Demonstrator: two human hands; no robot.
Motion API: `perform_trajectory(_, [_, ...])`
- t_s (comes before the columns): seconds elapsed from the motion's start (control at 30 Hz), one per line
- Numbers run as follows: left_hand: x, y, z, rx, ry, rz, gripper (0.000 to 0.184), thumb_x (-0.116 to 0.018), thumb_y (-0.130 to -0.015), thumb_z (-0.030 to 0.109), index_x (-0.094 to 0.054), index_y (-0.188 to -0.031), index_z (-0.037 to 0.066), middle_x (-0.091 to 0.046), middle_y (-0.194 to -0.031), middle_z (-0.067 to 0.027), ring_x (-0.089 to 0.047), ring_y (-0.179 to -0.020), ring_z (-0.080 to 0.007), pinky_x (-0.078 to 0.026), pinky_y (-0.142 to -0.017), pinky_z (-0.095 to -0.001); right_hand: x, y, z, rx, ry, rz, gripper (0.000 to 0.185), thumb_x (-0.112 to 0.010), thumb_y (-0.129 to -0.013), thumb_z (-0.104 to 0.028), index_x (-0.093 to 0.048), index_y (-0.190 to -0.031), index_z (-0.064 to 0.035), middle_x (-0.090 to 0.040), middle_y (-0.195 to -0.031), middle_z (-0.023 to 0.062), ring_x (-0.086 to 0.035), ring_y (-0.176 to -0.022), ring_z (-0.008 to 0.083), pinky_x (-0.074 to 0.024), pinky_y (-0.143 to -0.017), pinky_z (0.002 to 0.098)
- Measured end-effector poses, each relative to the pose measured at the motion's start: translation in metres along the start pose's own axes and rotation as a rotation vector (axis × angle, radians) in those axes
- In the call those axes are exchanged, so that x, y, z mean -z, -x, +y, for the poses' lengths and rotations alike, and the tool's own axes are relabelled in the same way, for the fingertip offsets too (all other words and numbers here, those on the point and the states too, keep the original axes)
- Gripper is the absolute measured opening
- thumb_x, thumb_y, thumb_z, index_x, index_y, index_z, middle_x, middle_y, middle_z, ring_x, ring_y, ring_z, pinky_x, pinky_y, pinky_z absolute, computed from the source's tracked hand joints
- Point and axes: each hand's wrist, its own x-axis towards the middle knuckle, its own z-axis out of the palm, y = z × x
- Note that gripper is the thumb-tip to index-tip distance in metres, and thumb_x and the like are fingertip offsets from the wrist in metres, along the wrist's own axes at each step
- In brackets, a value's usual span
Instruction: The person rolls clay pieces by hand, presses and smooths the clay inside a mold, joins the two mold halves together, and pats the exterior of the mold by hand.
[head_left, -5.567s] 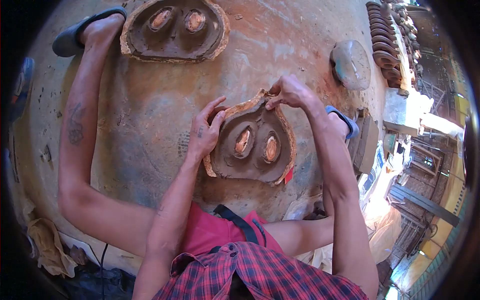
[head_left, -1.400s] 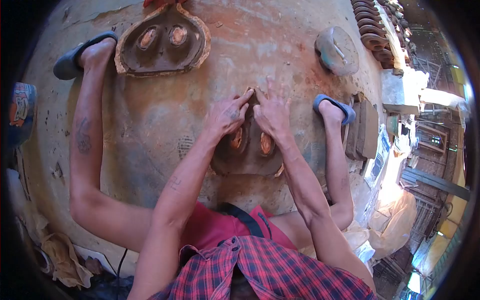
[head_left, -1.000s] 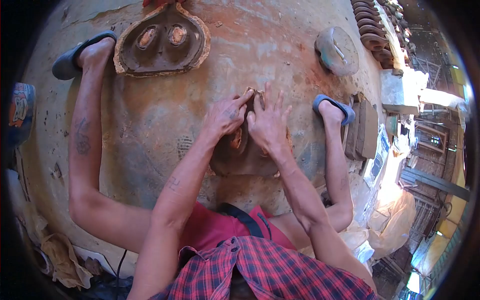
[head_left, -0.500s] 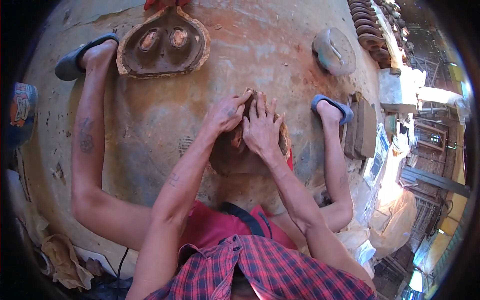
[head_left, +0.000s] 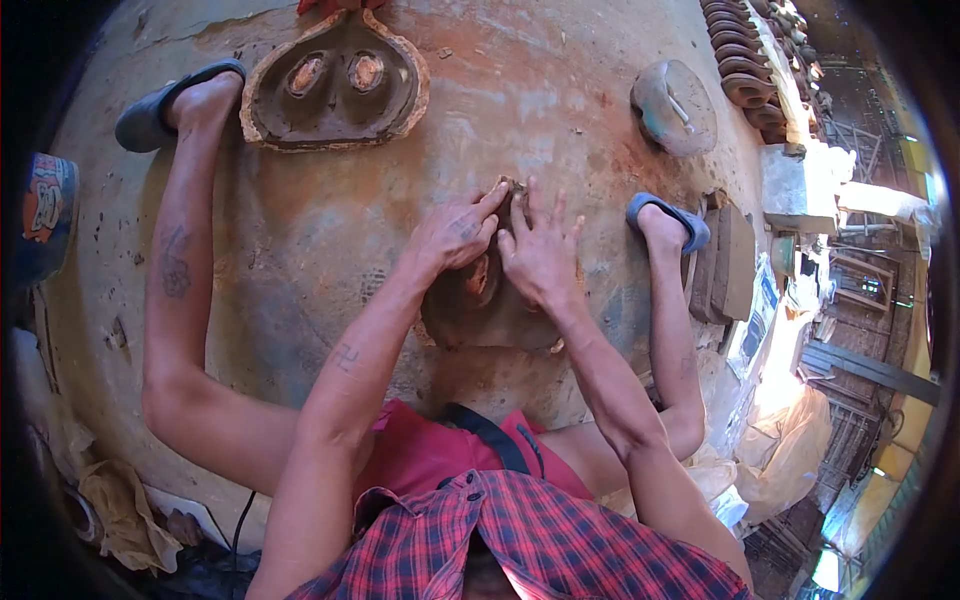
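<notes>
Between my legs on the floor lies a mould lined with dark wet clay [head_left: 480,318], its hollow partly covered by my hands. A reddish oval bump shows through the clay. My left hand [head_left: 455,232] has its fingers bent over the upper left rim, thumb side toward the narrow top end. Spread-fingered, my right hand [head_left: 541,258] lies against the clay on the upper right side. The fingertips of both hands come close together near the narrow end.
A second clay-lined mould [head_left: 335,85] with two oval bumps lies at the upper left. A rounded grey block [head_left: 676,108] sits at the upper right. Flat clay slabs [head_left: 724,258] stand beside my right foot, with stacked curved clay pieces [head_left: 738,65] beyond. A printed bucket [head_left: 48,215] is far left.
My right hand has shifted a little to the right, with its fingers more spread. My left hand stays at the mould's upper left rim. The view has tilted slightly.
</notes>
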Motion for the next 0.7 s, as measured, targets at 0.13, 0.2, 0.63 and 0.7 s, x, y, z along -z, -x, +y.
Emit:
perform_trajectory(0.13, [0.0,0.005,0.0,-0.03,-0.008,0.01,0.059,-0.049,-0.1,0.026,-0.045,-0.157,0.01,-0.061,-0.139,-0.0257,-0.06,-0.124,-0.0446,-0.049,-0.108,-0.0499,-0.004,0.003,-0.002,-0.017,-0.05,0.02,0.065,-0.048,-0.105,-0.041,-0.043,-0.161,-0.009,-0.013,-0.178,0.0093,-0.008,-0.159,0.0521,-0.014,-0.119,0.0813])
perform_trajectory(0.2, [0.001,-0.002,-0.003,-0.025,-0.005,0.005,0.06,-0.049,-0.1,0.026,-0.045,-0.157,0.01,-0.061,-0.137,-0.0257,-0.061,-0.123,-0.0448,-0.049,-0.107,-0.0501,0.004,0.005,-0.002,-0.003,0.011,-0.011,0.063,-0.047,-0.106,-0.042,-0.044,-0.161,-0.0114,-0.012,-0.178,0.0082,-0.006,-0.16,0.0521,-0.0134,-0.118,0.0825])
perform_trajectory(0.63, [-0.005,-0.002,-0.007,0.005,0.028,-0.034,0.064,-0.044,-0.103,0.028,-0.036,-0.164,0.012,-0.06,-0.141,-0.0235,-0.057,-0.13,-0.0425,-0.045,-0.113,-0.0485,0.031,-0.037,0.035,0.111,-0.014,-0.058,0.056,-0.056,-0.098,-0.034,-0.057,-0.153,-0.0247,-0.017,-0.176,0.0129,-0.012,-0.158,0.0545,-0.0204,-0.122,0.0751])
perform_trajectory(0.7, [-0.003,0.0,-0.009,0.031,0.031,-0.027,0.064,-0.044,-0.103,0.028,-0.036,-0.164,0.012,-0.06,-0.14,-0.0236,-0.057,-0.13,-0.0423,-0.045,-0.113,-0.0485,0.03,-0.029,0.031,0.171,0.128,-0.078,0.054,-0.054,-0.102,-0.04,-0.057,-0.154,-0.0269,-0.019,-0.177,0.0078,-0.009,-0.16,0.0501,-0.0166,-0.123,0.0751])
